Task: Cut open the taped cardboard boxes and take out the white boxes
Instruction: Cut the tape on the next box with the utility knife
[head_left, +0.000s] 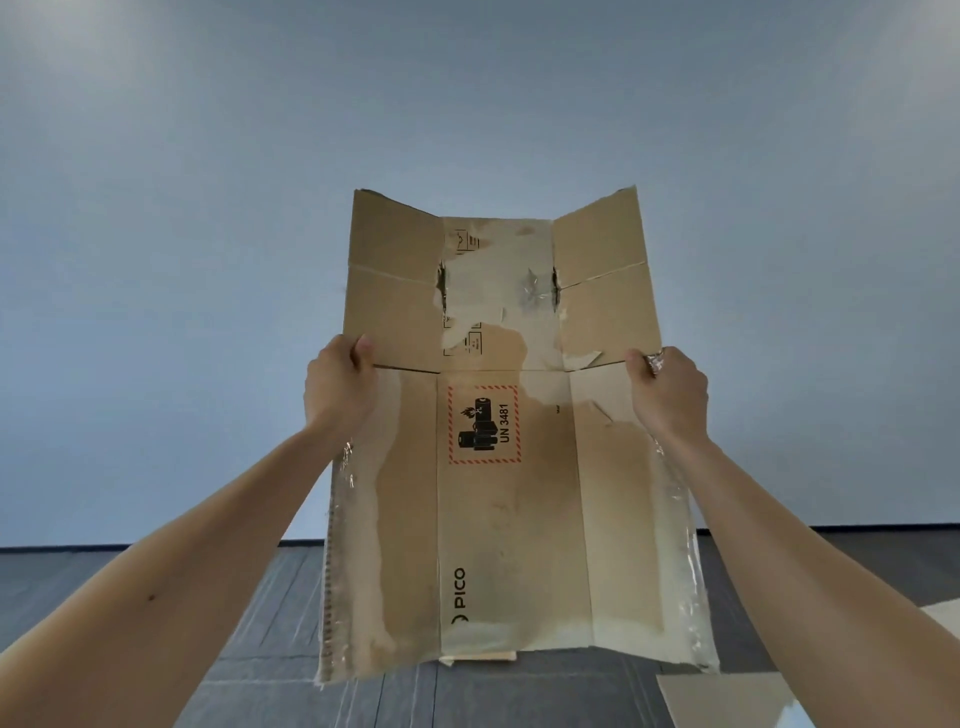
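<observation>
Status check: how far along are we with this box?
Done: the cardboard box is opened and flattened, tape remnants hanging at its edges. In hand: left hand and right hand grip its sides, holding it up. Left: cannot tell; no white boxes or sealed boxes are in view.

Flat cardboard box (514, 519) blocks ctr, free room L/R, cardboard sheet (727, 701) btm-right

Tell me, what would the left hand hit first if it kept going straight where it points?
The left hand grips the flattened cardboard box, so that comes first. Past its edge, probably the plain wall, though how far is unclear.
</observation>
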